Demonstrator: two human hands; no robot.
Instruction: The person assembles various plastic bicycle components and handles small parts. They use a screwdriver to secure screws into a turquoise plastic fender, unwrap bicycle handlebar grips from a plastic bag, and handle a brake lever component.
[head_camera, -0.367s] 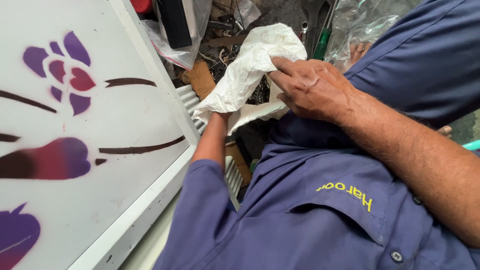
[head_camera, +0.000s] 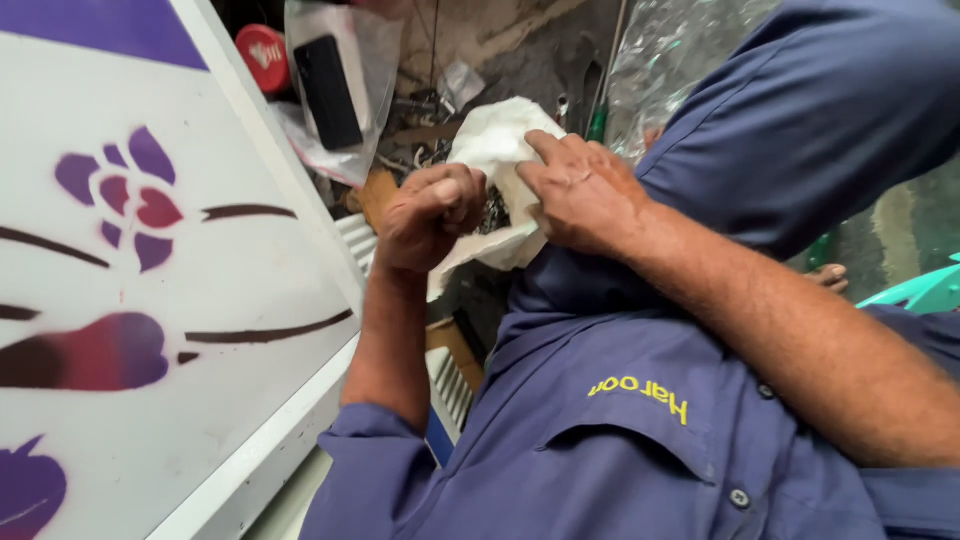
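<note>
- Left hand (head_camera: 430, 215) – fingers curled shut, pinching the lower left edge of the crumpled white cloth (head_camera: 495, 150)
- Right hand (head_camera: 580, 195) – fingers pressed closed over the cloth's right side
- Cloth held up between both hands, above the cluttered floor, beside the white flower-stencilled panel (head_camera: 200, 300)

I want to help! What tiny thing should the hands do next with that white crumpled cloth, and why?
Probably pull the two hands apart to spread the white cloth. The left hand and right hand both pinch it, and it is bunched up between them.
</note>
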